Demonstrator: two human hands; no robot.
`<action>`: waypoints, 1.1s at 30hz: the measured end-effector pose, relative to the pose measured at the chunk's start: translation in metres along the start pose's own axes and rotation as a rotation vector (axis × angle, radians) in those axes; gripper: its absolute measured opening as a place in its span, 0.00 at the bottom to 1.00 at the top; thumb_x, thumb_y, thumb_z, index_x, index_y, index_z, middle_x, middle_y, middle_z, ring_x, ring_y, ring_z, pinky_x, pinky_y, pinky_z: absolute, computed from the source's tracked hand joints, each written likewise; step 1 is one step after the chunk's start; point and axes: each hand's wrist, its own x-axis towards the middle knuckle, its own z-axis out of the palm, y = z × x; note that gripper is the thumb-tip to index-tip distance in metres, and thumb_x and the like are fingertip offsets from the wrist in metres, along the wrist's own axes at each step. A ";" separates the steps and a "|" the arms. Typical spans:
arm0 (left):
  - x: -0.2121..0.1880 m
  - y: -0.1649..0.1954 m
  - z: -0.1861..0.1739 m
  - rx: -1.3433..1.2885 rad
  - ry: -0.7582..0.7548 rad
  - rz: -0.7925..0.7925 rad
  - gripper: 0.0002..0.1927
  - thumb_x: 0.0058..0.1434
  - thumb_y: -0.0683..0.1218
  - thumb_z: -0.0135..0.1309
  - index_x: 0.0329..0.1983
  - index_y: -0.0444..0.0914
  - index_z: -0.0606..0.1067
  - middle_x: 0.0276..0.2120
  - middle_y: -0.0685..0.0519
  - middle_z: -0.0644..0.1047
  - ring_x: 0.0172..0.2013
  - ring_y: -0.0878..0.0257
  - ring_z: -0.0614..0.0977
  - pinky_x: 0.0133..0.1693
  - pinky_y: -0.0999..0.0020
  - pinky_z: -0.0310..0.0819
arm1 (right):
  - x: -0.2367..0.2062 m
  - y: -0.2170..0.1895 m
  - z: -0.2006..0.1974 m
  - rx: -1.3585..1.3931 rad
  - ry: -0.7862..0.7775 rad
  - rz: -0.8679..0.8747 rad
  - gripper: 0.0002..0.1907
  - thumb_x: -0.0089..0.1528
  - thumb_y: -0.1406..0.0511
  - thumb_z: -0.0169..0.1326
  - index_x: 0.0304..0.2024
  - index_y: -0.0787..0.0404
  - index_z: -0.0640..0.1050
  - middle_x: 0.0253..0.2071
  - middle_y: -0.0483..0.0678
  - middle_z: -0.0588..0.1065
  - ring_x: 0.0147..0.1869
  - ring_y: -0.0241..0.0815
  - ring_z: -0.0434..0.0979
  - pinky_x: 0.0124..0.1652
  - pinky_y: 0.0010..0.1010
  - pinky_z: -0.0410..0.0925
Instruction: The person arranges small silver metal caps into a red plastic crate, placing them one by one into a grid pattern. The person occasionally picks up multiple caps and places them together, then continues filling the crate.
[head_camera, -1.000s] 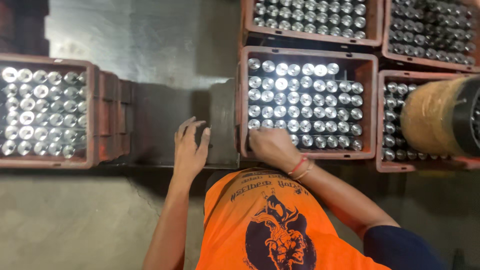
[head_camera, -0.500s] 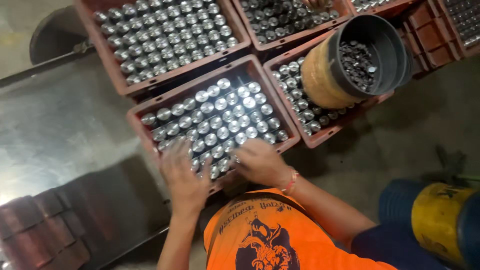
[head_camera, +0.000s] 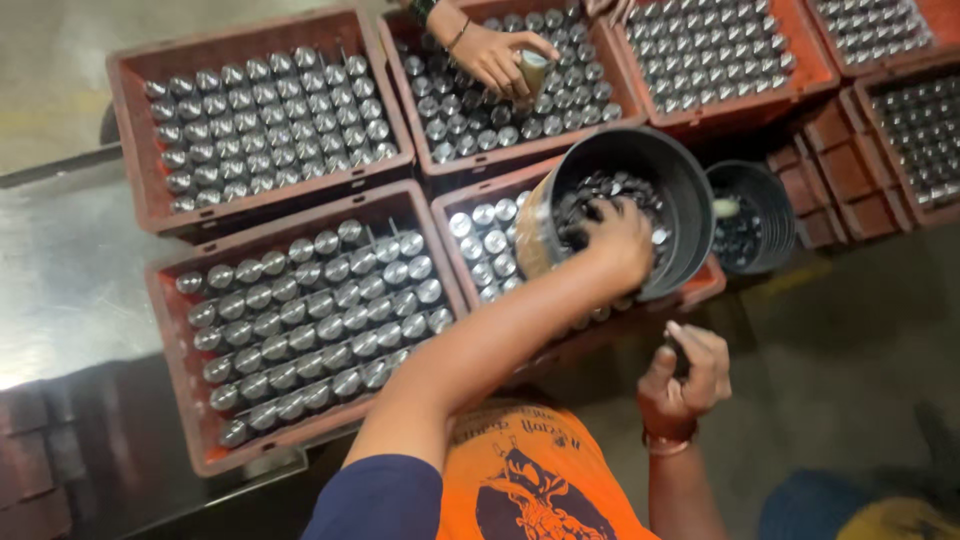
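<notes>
Since half a second ago, left hand (head_camera: 618, 240) leaves the crate (head_camera: 190, 400) for the black bucket (head_camera: 690, 180) at one o'clock, grip unclear; right hand (head_camera: 685, 375) clenched on a small dark piece, I note

1. A grey metal table top (head_camera: 70, 260) fills the left side and shines with a bright patch of light near its left edge.
2. A dull brownish concrete floor (head_camera: 860, 340) lies to the right and below.
3. Empty red-brown plastic crates (head_camera: 30, 470) are stacked in shadow at the lower left.
4. More empty crates (head_camera: 830, 180) stand at the right.
</notes>
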 end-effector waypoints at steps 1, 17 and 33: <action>0.009 0.006 0.005 -0.044 -0.058 -0.012 0.29 0.65 0.57 0.51 0.63 0.35 0.67 0.64 0.33 0.60 0.62 0.28 0.62 0.51 0.26 0.69 | 0.002 0.014 -0.002 0.021 0.003 0.012 0.14 0.75 0.60 0.51 0.48 0.66 0.77 0.42 0.57 0.76 0.45 0.55 0.78 0.45 0.39 0.72; 0.017 -0.018 0.040 -0.498 0.462 0.061 0.09 0.60 0.44 0.50 0.33 0.34 0.76 0.31 0.36 0.81 0.36 0.39 0.84 0.37 0.45 0.79 | 0.067 0.072 0.050 0.218 -0.056 -0.185 0.14 0.79 0.60 0.50 0.51 0.66 0.77 0.46 0.56 0.77 0.47 0.55 0.77 0.49 0.40 0.70; 0.029 -0.036 -0.001 -1.129 0.470 0.102 0.23 0.65 0.59 0.51 0.42 0.36 0.83 0.31 0.47 0.86 0.34 0.57 0.87 0.39 0.60 0.81 | 0.102 0.078 0.044 0.164 -0.340 -0.029 0.08 0.73 0.76 0.61 0.55 0.73 0.82 0.47 0.60 0.74 0.46 0.47 0.78 0.45 0.29 0.70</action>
